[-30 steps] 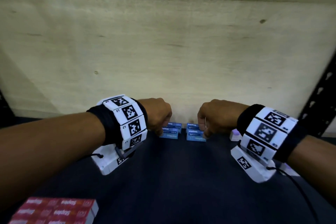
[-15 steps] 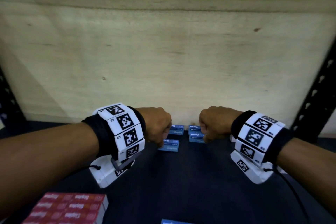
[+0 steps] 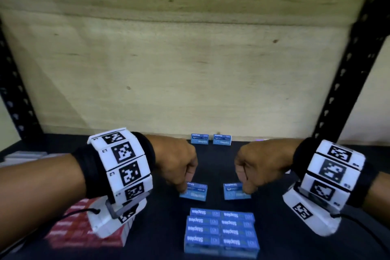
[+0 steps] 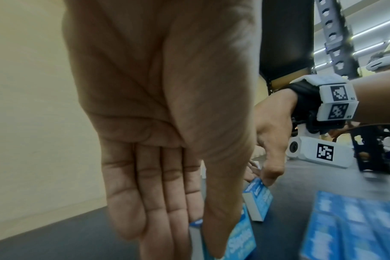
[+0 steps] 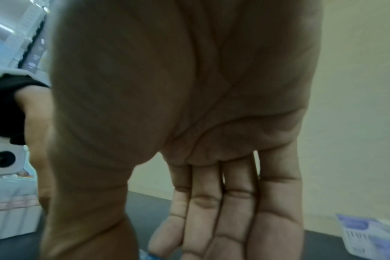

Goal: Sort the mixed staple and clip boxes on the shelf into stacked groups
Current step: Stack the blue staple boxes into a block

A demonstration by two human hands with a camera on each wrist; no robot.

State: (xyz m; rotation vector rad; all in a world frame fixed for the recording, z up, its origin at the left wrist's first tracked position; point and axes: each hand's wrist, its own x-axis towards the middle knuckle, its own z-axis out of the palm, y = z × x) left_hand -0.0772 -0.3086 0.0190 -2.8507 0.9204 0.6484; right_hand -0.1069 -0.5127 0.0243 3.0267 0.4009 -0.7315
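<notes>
My left hand (image 3: 185, 184) pinches a small blue staple box (image 3: 195, 191) from above, just over the dark shelf (image 3: 160, 228). In the left wrist view thumb and fingers close on that blue staple box (image 4: 242, 241). My right hand (image 3: 245, 188) pinches a second blue staple box (image 3: 235, 191) the same way, also seen as the tilted box (image 4: 259, 198). A flat stacked group of blue staple boxes (image 3: 221, 232) lies in front of both hands. Two more blue boxes (image 3: 199, 139) (image 3: 222, 139) stand against the back wall.
A stack of red staple boxes (image 3: 84, 234) sits at the front left, partly under my left wrist. Pale boxes (image 3: 23, 156) lie far left. A white-and-purple box (image 5: 367, 234) stands at the back right. Black perforated uprights (image 3: 346, 74) frame the shelf.
Both hands have drawn back from the rear wall toward the front, each carrying a blue box. The view has tipped down, bringing the blue stacked group into sight.
</notes>
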